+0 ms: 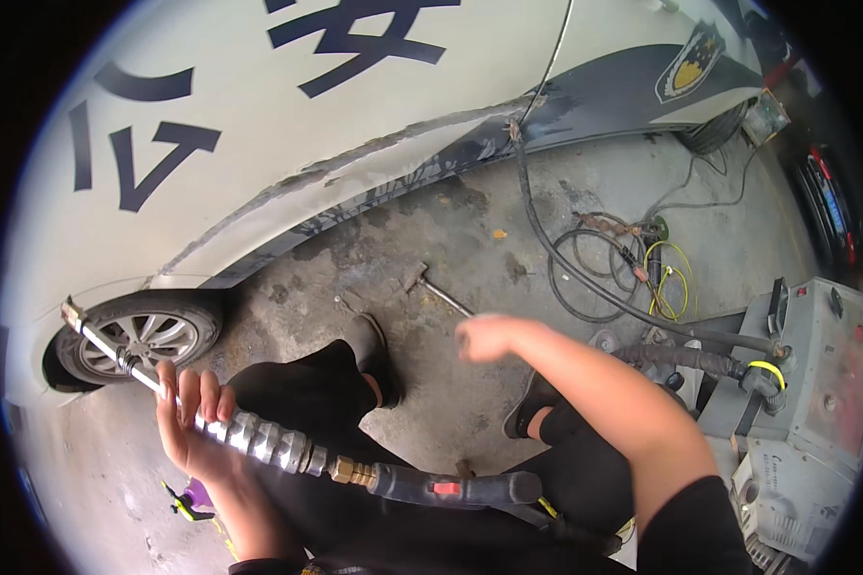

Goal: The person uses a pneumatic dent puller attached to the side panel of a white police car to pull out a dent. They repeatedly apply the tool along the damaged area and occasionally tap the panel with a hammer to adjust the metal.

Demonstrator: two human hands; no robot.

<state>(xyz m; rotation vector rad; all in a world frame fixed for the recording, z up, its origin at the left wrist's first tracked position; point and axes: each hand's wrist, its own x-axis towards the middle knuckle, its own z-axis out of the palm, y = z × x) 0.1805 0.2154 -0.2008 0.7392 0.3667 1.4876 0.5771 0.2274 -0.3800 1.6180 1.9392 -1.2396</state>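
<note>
My left hand point(197, 422) is wrapped round the ribbed metal weight of a slide-hammer dent puller point(278, 448). The tool lies slantwise across my lap, its thin rod pointing up and left in front of the car's wheel. At its other end is a dark grip with a red trigger. My right hand point(494, 337) is closed at the end of a hammer's handle point(446, 296). The hammer's head points away from me, low over the concrete floor. Ahead is the white car's side panel point(355, 168), with a long rough, bare-looking strip along its lower part.
A thick cable point(537, 216) runs from the car's lower panel to a grey welding machine point(815, 374) at right. Coiled cables and a yellow wire point(683, 278) lie on the floor between them. The car's wheel point(144, 335) is at left, near a purple-and-yellow object point(194, 496).
</note>
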